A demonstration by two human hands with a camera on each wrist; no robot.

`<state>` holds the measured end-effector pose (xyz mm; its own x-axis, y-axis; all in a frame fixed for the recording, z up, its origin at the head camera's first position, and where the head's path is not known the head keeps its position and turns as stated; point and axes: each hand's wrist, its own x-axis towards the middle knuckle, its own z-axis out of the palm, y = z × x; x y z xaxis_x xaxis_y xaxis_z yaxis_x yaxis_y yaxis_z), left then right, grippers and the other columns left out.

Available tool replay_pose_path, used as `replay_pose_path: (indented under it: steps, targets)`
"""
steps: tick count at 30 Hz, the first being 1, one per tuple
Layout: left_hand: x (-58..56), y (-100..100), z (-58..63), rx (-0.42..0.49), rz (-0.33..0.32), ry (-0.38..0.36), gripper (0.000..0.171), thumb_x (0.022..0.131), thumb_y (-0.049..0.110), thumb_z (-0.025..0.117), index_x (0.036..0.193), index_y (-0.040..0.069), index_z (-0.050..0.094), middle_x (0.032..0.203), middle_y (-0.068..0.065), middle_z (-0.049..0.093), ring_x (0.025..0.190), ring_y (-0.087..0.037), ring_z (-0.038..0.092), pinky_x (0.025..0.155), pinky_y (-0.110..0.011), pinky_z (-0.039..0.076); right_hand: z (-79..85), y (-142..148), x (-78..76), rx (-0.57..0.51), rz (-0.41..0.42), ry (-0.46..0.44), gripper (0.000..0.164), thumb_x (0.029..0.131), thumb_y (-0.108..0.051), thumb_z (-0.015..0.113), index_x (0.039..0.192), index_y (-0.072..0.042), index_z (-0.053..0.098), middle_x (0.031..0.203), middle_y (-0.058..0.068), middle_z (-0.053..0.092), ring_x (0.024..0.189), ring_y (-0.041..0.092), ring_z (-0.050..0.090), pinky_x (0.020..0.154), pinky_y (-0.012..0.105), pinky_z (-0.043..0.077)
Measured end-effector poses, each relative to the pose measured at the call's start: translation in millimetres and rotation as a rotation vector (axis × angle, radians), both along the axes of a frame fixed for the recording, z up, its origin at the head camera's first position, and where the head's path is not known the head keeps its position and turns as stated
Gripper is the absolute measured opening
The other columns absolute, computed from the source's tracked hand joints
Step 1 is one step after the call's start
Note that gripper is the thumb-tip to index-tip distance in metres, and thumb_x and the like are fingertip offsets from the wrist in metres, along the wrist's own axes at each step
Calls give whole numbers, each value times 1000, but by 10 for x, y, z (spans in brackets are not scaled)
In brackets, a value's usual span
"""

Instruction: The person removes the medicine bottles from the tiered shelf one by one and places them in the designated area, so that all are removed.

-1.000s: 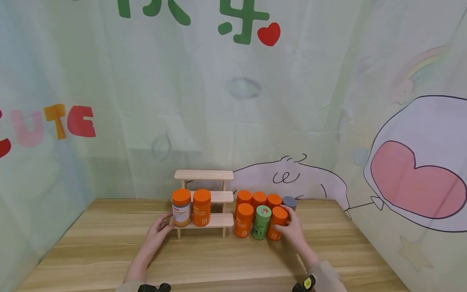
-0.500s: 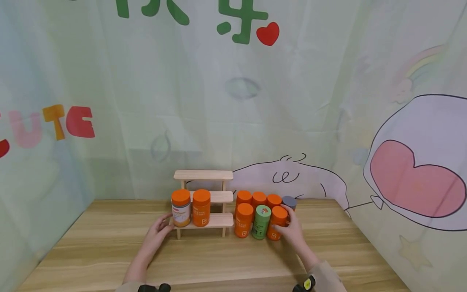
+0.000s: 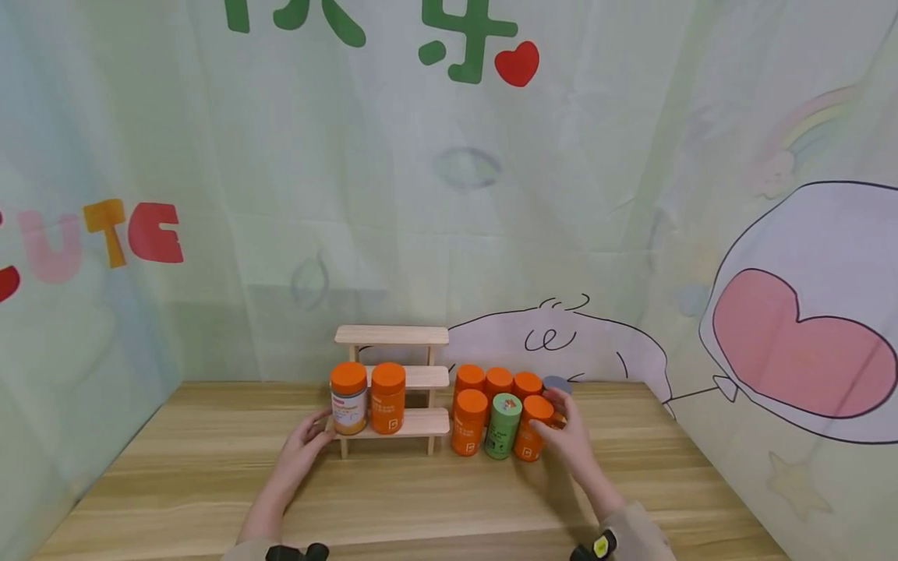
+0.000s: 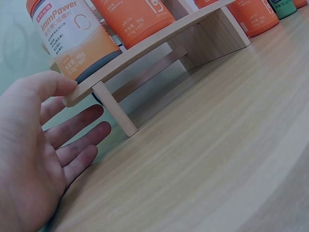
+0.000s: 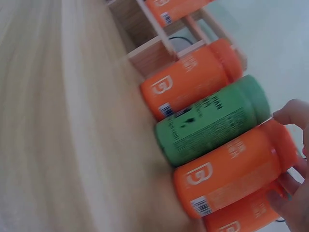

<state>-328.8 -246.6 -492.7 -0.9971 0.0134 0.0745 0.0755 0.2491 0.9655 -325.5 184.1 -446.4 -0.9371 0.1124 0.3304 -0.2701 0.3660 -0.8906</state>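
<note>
A three-step wooden shelf [image 3: 421, 421] stands on the table. On its lowest step, a white-and-orange supplement bottle [image 3: 348, 399] and an orange bottle [image 3: 388, 399] stand upright side by side. My left hand [image 3: 303, 446] holds that step's left end with thumb and index finger; its other fingers [image 4: 79, 152] hang loose below. Right of the shelf, my right hand [image 3: 570, 436] is spread around the cap of the front-right orange bottle [image 3: 529, 446], thumb in front and fingers behind. In the right wrist view the thumb [image 5: 292, 112] sits near the green bottle's cap, seemingly apart from it.
Beside the front-right bottle stand a green bottle [image 3: 503, 427] and another orange bottle [image 3: 468, 425]. Several orange caps [image 3: 499, 379] and a grey-blue cap [image 3: 557, 384] show in the row behind. A printed curtain [image 3: 281, 195] closes off the back and sides of the table [image 3: 393, 506].
My right hand has shifted slightly right and its fingers have spread away from the front-right orange bottle. That bottle stays in place. My left hand and the shelf have not moved.
</note>
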Motion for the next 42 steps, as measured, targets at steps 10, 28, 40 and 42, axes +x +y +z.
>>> replay_pose_path:
  steps: [10,28,40,42]
  targets:
    - [12,-5,14,1,6,1,53,99,14,51,146,-5,35,145,-36,40,137,-46,36,85,-14,42,330,-95,-16,-17,36,-10,58,87,-7,70,138,3,43,138,24,49,128,38,47,107,46,40]
    - [28,26,55,-8,9,0,52,98,12,51,145,-6,36,148,-34,37,139,-48,33,104,-42,42,672,-530,-209,15,99,61,56,86,-6,70,137,-3,47,140,19,52,130,34,44,108,54,36]
    - [54,21,65,-12,14,17,52,98,12,51,145,-6,37,141,-35,45,134,-46,40,100,-38,44,731,-1007,-289,-20,223,114,57,86,-5,70,137,-4,47,140,19,51,129,36,47,105,56,39]
    - [56,20,61,-15,14,20,52,98,12,51,145,-6,37,141,-35,45,133,-45,41,99,-36,45,724,-1091,-300,-18,241,118,57,85,-5,71,137,-3,47,139,19,52,128,37,48,104,56,39]
